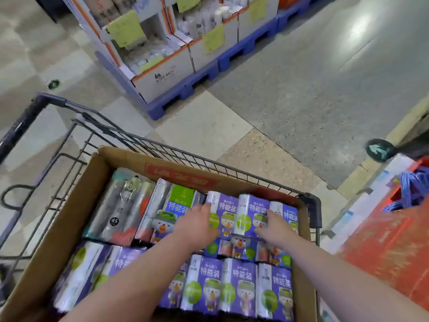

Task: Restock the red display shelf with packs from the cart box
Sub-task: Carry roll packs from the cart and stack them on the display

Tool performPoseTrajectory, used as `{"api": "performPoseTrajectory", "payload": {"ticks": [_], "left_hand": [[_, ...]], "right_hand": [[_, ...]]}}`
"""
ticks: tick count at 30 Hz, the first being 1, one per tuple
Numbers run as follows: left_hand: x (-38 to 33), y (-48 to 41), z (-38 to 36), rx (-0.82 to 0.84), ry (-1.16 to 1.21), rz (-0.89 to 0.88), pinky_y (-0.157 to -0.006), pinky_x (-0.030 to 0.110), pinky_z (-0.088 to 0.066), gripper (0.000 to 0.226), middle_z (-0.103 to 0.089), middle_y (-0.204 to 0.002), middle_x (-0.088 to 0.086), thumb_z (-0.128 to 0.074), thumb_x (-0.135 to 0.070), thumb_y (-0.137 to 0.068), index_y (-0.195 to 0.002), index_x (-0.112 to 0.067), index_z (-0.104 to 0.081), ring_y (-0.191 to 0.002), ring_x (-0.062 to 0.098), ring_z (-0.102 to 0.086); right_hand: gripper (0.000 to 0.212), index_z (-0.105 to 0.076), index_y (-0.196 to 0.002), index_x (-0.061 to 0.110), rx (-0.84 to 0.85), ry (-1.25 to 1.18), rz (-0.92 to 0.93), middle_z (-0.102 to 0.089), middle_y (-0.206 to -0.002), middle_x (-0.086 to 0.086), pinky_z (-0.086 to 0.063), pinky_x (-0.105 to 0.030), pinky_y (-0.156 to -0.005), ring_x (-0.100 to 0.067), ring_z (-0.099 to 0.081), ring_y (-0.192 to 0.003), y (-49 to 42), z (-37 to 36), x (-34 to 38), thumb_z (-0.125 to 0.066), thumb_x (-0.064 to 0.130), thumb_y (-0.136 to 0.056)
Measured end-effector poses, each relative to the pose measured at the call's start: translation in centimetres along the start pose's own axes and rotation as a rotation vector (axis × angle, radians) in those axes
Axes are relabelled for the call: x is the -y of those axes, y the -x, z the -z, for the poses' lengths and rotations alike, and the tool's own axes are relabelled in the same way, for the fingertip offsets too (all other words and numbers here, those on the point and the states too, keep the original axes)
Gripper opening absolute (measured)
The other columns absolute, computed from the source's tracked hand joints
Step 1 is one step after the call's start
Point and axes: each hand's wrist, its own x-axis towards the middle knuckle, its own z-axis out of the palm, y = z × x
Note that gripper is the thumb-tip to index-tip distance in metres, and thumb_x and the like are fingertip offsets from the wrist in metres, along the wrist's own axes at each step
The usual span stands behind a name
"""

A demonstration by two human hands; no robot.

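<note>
A cardboard box [69, 205] sits in the wire cart [312, 205] and is packed with purple packs printed with a cartoon figure, lying in rows. Both my hands reach into the far right row. My left hand [197, 220] curls its fingers over the left edge of a purple pack [227, 213]. My right hand [275, 225] lies on the same row's right part, fingers stretched out and thumb spread. The red display shelf [383, 242] is at the right edge, blurred.
Silver and grey packs [123, 205] fill the box's far left. The cart handle [21, 126] is at the left. A blue pallet [185, 89] with white cardboard displays stands ahead across the tiled floor. Blue bundles [408, 194] lie on the red shelf.
</note>
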Motion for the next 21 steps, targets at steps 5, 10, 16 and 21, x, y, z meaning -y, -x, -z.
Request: {"api": "performPoseTrajectory", "payload": {"ticks": [5,10,16,21], "left_hand": [[0.1,-2.8,-1.1,0.045,0.344,0.119,-0.101,0.038,-0.043,0.088,-0.039,-0.146,0.012,-0.064,-0.039,-0.085,-0.152,-0.013,-0.013,-0.127,0.032,-0.046],[-0.4,-5.0,-2.1,-0.011,0.567,0.283,-0.094,0.044,-0.051,0.100,-0.055,-0.131,0.012,-0.070,-0.055,-0.060,-0.141,-0.010,-0.034,-0.115,0.031,-0.057],[0.2,-3.7,-3.2,0.015,0.638,0.404,-0.079,0.033,-0.052,0.058,-0.054,-0.122,0.013,-0.077,-0.033,-0.076,-0.120,-0.011,-0.045,-0.097,0.023,-0.059],[1.9,-2.3,-4.1,0.020,0.706,0.409,-0.081,0.035,-0.052,0.081,-0.060,-0.121,0.009,-0.079,-0.041,-0.072,-0.135,-0.010,-0.038,-0.103,0.026,-0.061]], "right_hand": [[0.079,-0.020,-0.149,0.003,-0.004,-0.243,-0.072,-0.046,-0.138,-0.012,-0.041,-0.023,-0.085,-0.027,-0.051,-0.120,-1.4,-1.2,0.0,-0.065,0.020,-0.086],[0.064,-0.047,-0.125,0.007,-0.098,-0.558,-0.197,-0.053,-0.128,-0.016,-0.050,-0.037,-0.085,-0.032,-0.057,-0.110,-3.3,-2.5,-0.3,-0.072,0.026,-0.069],[0.033,-0.057,-0.104,0.005,-0.066,-0.779,-0.176,-0.062,-0.106,-0.015,-0.054,-0.024,-0.051,-0.021,-0.062,-0.070,-3.6,-2.5,-0.7,-0.072,0.006,-0.075],[0.057,-0.033,-0.112,0.009,0.032,-0.778,-0.218,-0.054,-0.098,-0.014,-0.057,-0.044,-0.067,-0.026,-0.061,-0.065,-3.3,-3.5,-0.2,-0.076,0.007,-0.075]]}}
